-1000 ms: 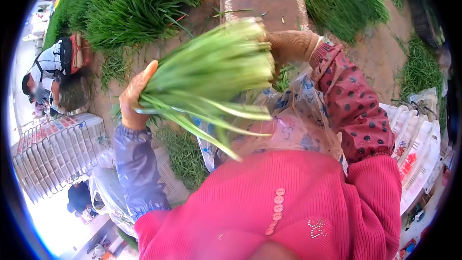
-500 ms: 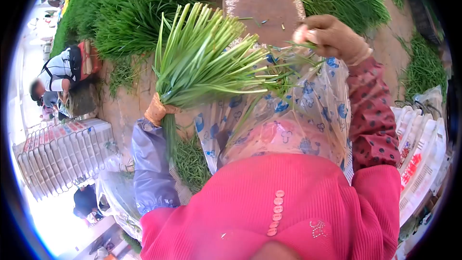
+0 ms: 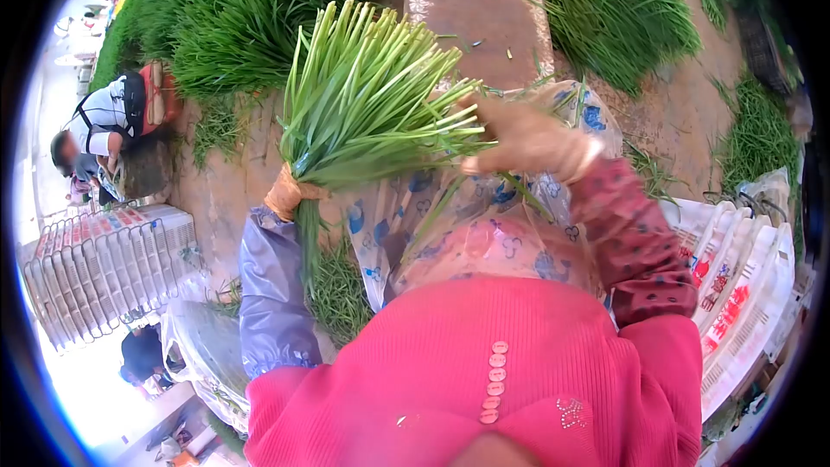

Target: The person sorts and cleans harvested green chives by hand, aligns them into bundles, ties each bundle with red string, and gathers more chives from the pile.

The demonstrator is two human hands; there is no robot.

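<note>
My left hand [image 3: 287, 194], in a tan glove, is closed around a thick bunch of green chives [image 3: 359, 108]. The pale cut ends fan out up and to the right, while the leafy ends hang below the fist. At the right edge of the bunch is my gloved right hand [image 3: 529, 137], blurred by motion. Its fingers look spread apart near the stalk ends, and I cannot make out whether they touch them. Beneath both hands a clear plastic apron with blue prints [image 3: 553, 199] covers my lap, with a few loose green blades on it.
A worn board [image 3: 480, 26] lies ahead, between a large heap of greens [image 3: 251, 17] and a smaller pile [image 3: 618, 13]. White crates stand at left [image 3: 112, 268] and right [image 3: 735, 285]. Trimmings [image 3: 341, 294] litter the floor. Another person [image 3: 108, 125] bends over at the left.
My right hand has moved left and down, from beside the board to the stalk ends. Its thin green scraps no longer show. The bunch in my left hand stays nearly in place.
</note>
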